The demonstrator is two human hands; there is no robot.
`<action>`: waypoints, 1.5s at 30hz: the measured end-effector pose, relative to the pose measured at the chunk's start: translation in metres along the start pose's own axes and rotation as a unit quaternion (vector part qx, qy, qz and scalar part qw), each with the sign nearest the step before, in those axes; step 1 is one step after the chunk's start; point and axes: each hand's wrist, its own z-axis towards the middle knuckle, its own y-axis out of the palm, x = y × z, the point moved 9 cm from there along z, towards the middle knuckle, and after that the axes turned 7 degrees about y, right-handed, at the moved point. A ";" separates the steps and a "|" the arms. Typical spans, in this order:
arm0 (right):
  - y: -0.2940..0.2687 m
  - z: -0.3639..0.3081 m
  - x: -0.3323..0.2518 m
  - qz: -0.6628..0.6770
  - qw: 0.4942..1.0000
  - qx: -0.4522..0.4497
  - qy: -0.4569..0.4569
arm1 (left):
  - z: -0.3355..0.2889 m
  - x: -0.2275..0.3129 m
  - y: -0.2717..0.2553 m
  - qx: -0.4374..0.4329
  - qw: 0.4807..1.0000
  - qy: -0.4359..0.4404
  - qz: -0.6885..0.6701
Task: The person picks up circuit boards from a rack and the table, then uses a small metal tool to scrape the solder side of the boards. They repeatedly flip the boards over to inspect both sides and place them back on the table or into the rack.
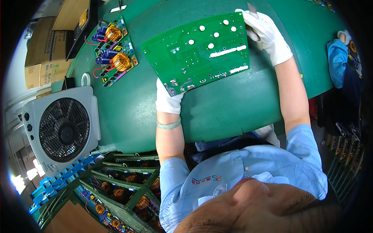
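Observation:
A large green circuit board (171,54) is held up above the bench, its solder side showing. White blobs and two white strips mark its right half, and silvery solder patches line its near edge. My left hand (169,100), in a white glove, grips the board at its near left corner; its fingers are mostly hidden underneath. At the far right corner my gloved right hand (269,35) is closed on the board's edge. A small flat grey piece (252,9) sticks up beside the right fingers; what it is I cannot make out.
Two populated boards with copper coils (121,62) lie on the green bench (217,112) at left. A grey box fan (66,128) stands left, near cardboard boxes (46,58). Below is a green rack (128,194) of boards. Another person's blue sleeve (337,62) shows at right.

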 end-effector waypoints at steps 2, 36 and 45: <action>-0.007 0.003 0.002 -0.073 0.995 0.049 0.040 | 0.000 0.004 -0.006 0.023 0.998 0.004 0.053; 0.074 -0.080 -0.059 -0.417 0.783 0.030 -0.460 | -0.007 0.016 0.008 0.073 0.987 0.059 0.134; 0.076 -0.084 -0.060 -0.424 0.763 0.029 -0.487 | -0.009 0.012 0.006 0.082 0.994 0.045 0.054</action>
